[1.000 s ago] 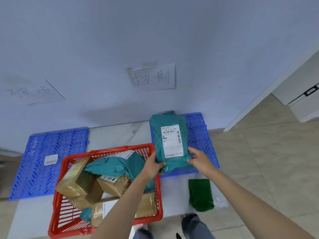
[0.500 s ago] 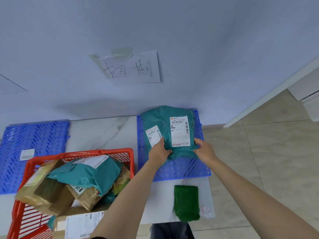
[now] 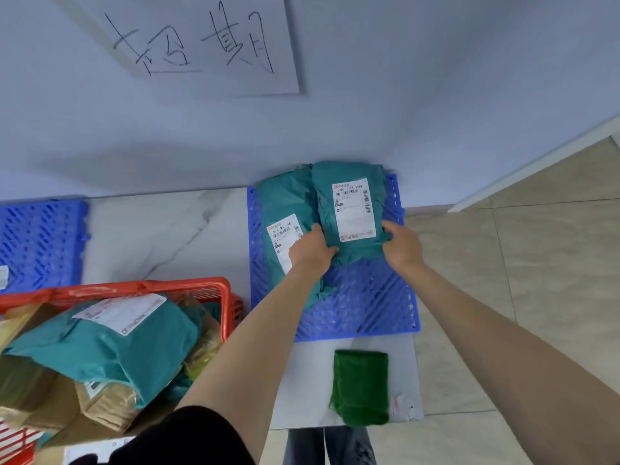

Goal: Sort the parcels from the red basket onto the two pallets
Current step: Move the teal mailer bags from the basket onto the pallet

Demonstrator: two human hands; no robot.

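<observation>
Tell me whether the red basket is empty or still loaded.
Still loaded. The red basket holds a teal parcel with a white label on top, with brown parcels packed beneath and beside it.

Pale blue wall [image 3: 402, 95], handwritten paper sign [image 3: 201, 45], beige tiled floor [image 3: 536, 263], white marble slab [image 3: 161, 236]

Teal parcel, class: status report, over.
Both hands, left and right, grip teal parcel on right blue pallet. Overlaps second teal parcel. Nothing blocking.
</observation>
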